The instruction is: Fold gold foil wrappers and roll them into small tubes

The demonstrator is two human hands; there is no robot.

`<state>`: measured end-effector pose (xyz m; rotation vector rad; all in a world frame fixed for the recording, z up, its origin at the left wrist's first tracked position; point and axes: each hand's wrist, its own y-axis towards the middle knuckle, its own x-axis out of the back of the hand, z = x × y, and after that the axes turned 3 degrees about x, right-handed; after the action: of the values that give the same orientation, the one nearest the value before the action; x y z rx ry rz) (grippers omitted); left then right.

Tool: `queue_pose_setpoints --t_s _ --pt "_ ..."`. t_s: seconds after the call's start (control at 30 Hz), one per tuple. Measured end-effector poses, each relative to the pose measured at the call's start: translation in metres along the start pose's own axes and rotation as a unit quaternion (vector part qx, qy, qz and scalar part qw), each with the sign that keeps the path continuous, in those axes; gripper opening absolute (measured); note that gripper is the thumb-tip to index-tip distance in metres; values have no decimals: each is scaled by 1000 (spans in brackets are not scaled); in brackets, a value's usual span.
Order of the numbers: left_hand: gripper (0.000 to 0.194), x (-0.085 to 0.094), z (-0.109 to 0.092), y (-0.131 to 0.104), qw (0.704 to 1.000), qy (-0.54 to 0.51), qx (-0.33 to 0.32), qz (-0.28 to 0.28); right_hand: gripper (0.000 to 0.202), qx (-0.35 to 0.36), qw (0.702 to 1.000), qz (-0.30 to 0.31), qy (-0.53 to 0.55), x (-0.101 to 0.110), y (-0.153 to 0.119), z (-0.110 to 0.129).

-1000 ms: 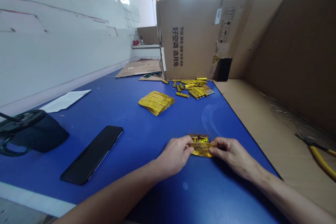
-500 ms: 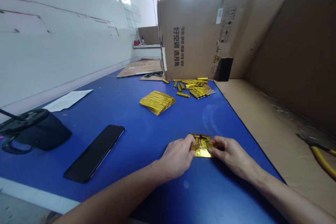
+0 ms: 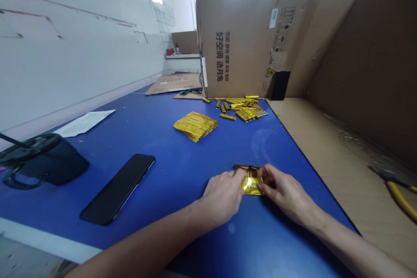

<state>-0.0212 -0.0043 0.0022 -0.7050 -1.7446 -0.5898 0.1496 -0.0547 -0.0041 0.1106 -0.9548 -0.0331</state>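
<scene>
Between my hands, on the blue tabletop, lies a sheet of gold foil paper (image 3: 250, 185), partly folded over. My left hand (image 3: 224, 193) presses on its left edge, fingers closed on it. At the opposite edge my right hand (image 3: 282, 189) pinches the foil between thumb and fingers. The foil's far edge stands up a little and looks darker. A stack of flat gold foil sheets (image 3: 195, 126) rests farther off. Behind it, to the right, several rolled or folded gold pieces (image 3: 246, 113) lie in a loose pile.
On the left are a black phone (image 3: 119, 189), a dark lidded mug with a straw (image 3: 48, 160) and a white paper (image 3: 85, 123). Cardboard (image 3: 247, 43) walls the back and right. A dark phone-like slab (image 3: 280, 85) leans there; a yellow-handled tool (image 3: 400, 197) lies at right.
The foil's folded part has shifted, and its near section now lies flatter. My right fingers have risen slightly along the right edge. My left hand stays at its side.
</scene>
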Motion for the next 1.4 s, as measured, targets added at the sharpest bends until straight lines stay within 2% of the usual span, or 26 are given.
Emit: queue_pose_setpoints --t_s 0.13,0.3,0.47,0.77,1.13,1.23,1.3,1.4 --pt "18 -1 -2 0 999 41 -3 -3 16 13 999 -10 -28 -2 -1 -2" --pt "22 -4 1 0 998 44 -39 -13 8 12 998 8 -69 -2 -1 -1" --pt "25 -7 3 1 997 57 -55 -20 18 20 992 20 -125 -2 -1 2" --pt "20 -3 5 2 993 99 -53 -26 19 61 967 19 -248 -1 -8 -1" --pt "22 -6 10 2 994 83 -50 -44 16 87 958 40 -271 7 -9 4" --pt "18 -8 8 1 992 92 -47 -65 15 87 958 35 -270 8 -9 3" --pt "16 -8 8 0 987 108 -71 -91 15 88 957 29 -275 8 -9 2" --pt "14 -9 8 -1 974 129 -156 -99 17 88 952 30 -290 8 -9 4"
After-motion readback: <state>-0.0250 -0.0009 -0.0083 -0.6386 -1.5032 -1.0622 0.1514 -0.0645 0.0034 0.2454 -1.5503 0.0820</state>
